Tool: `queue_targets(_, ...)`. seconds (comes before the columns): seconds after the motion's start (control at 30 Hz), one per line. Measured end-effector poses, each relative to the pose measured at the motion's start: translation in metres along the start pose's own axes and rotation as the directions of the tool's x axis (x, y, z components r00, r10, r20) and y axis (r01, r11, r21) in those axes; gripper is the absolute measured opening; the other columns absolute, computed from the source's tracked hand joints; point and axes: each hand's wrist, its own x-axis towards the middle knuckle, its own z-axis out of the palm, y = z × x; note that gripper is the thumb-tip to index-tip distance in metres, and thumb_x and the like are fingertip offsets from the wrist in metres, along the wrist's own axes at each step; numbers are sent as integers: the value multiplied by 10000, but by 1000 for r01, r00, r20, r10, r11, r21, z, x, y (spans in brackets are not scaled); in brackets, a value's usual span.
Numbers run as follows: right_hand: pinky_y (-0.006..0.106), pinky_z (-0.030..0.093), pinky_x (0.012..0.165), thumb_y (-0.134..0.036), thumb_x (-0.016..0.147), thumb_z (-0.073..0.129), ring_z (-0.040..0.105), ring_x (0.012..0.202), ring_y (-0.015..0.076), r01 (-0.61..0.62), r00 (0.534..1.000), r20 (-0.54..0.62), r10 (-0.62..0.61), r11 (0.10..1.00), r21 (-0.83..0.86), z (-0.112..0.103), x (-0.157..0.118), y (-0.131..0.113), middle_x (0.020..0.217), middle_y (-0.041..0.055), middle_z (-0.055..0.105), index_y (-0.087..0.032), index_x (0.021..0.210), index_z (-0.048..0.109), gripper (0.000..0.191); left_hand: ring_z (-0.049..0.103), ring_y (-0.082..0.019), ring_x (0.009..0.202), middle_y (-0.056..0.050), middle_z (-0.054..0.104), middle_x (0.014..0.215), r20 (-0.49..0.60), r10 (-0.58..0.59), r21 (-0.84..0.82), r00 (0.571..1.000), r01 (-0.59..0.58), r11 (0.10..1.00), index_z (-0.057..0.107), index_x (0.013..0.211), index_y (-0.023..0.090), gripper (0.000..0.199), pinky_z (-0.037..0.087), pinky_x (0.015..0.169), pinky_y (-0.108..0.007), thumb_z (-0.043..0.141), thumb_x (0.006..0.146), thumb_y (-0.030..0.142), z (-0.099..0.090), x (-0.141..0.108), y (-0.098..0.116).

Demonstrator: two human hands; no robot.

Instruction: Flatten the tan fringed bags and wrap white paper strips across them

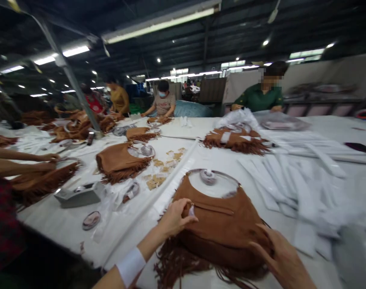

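A brown suede bag (225, 228) with a long fringe lies flat on the white table (219, 160) in front of me. Its curved handle is wrapped in clear film, with a roll of wrapping at the top. My left hand (175, 218) pinches a small white piece at the zipper end on the bag's left side. My right hand (277, 257) presses flat on the bag's lower right edge, fingers spread over the suede.
Strips of white paper (294, 180) lie heaped to the right. More fringed brown bags (119, 162) lie to the left and further back (235, 140). A tape dispenser (80, 194) stands at left. A person's arms (23, 162) reach in from the left. Other people work across the table.
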Motion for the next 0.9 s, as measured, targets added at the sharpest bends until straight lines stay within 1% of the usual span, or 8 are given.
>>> queue_targets(0.03,431,510,865,-557,784,622,615,1006,267,85,987,133,-86,996,12,-4,-7,-10,1086,95,654,-239,1155,568,493,607,-232,958,-44,657,1040,133,69,8,989,-70,997,540,1201,219,596,446,857,-337,718,719,520,-2,-4,8)
queue_targets(0.1,447,466,917,-473,712,729,574,1075,281,186,934,304,-189,982,39,-9,-13,-36,1138,97,626,-243,1168,554,541,615,-283,968,-56,663,1033,332,166,71,929,-200,977,542,1204,221,744,442,853,-378,774,601,591,0,-10,22)
queue_targets(0.2,437,433,900,-391,610,819,546,1056,281,195,882,433,-183,981,17,-10,-10,-74,1135,83,594,-246,1149,550,620,606,-346,975,-93,656,1031,445,206,223,872,-331,917,574,1104,195,765,428,856,-449,792,523,641,12,-16,36)
queue_targets(0.3,411,419,811,-398,554,842,538,952,274,189,870,474,-132,979,-73,-6,-8,-92,1043,67,586,-240,1104,561,638,591,-352,967,-115,631,1033,450,216,339,867,-389,857,580,1037,179,760,412,869,-479,777,505,684,29,-22,43)
queue_targets(0.53,373,349,753,-459,550,831,484,871,253,274,890,430,-155,934,-230,9,-19,-90,981,70,545,-221,956,562,542,538,-323,980,-112,582,1011,357,191,456,914,-349,819,584,988,163,708,386,900,-487,811,508,631,60,-38,47)
queue_targets(0.7,373,328,767,-397,655,780,478,879,246,295,878,453,-157,922,-253,13,-24,-90,963,58,552,-229,967,541,428,529,-303,979,-98,580,1021,311,206,441,928,-333,833,582,961,171,399,425,822,-445,758,694,408,68,-44,41)
queue_targets(0.8,354,329,750,-267,761,690,483,849,224,323,861,473,-186,919,-227,19,-30,-85,913,41,565,-222,921,538,225,547,-278,943,-83,600,988,327,200,438,924,-336,834,593,935,186,155,440,792,-429,630,788,216,73,-46,36)
queue_targets(0.9,320,335,711,-89,835,538,481,777,184,349,841,493,-223,920,-180,26,-39,-79,839,20,574,-212,858,533,125,576,-253,876,-78,624,919,389,191,434,901,-362,825,609,918,194,177,464,724,-386,487,835,97,78,-47,35)
